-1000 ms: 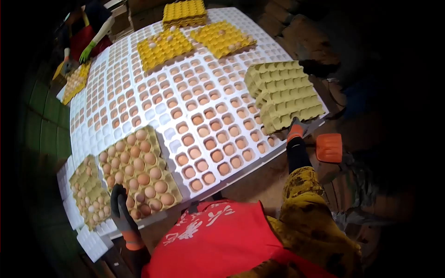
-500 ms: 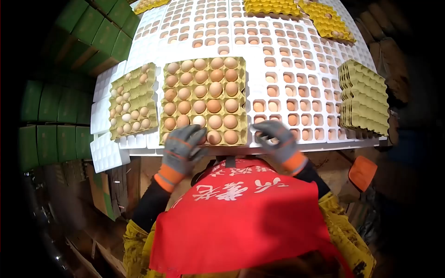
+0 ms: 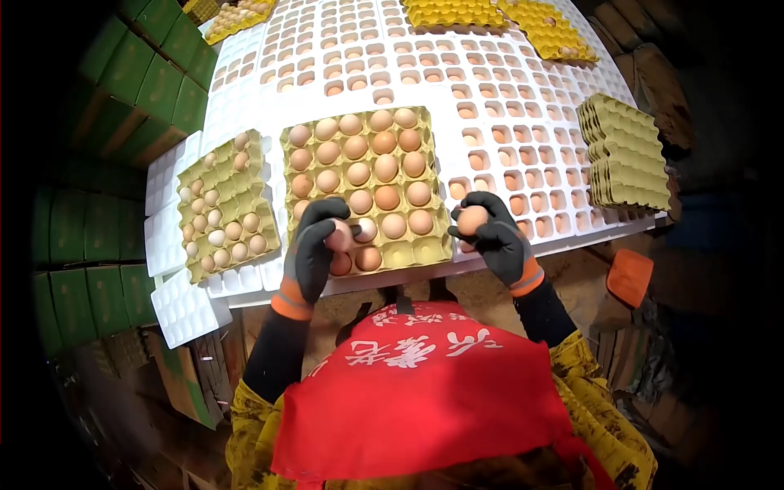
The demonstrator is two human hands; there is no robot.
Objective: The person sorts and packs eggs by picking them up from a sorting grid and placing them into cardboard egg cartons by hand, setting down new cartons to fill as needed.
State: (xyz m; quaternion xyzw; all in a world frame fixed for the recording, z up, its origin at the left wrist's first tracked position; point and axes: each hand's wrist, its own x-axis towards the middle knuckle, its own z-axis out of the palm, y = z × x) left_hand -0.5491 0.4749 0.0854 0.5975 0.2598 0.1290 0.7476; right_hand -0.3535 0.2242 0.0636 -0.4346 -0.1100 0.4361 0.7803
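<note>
White pocketed trays (image 3: 445, 110) are spreading beyond both grips. The gray-gloved left hand (image 3: 314, 251) and right hand (image 3: 502, 243) are pinching two oval brown eggs (image 3: 471, 220), one each.

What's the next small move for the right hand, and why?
Probably lower the egg in the right hand into the white tray beneath, if there's space; the hand hides that spot. It's held beside the paper tray, whose front row shows two bare cups.
</note>
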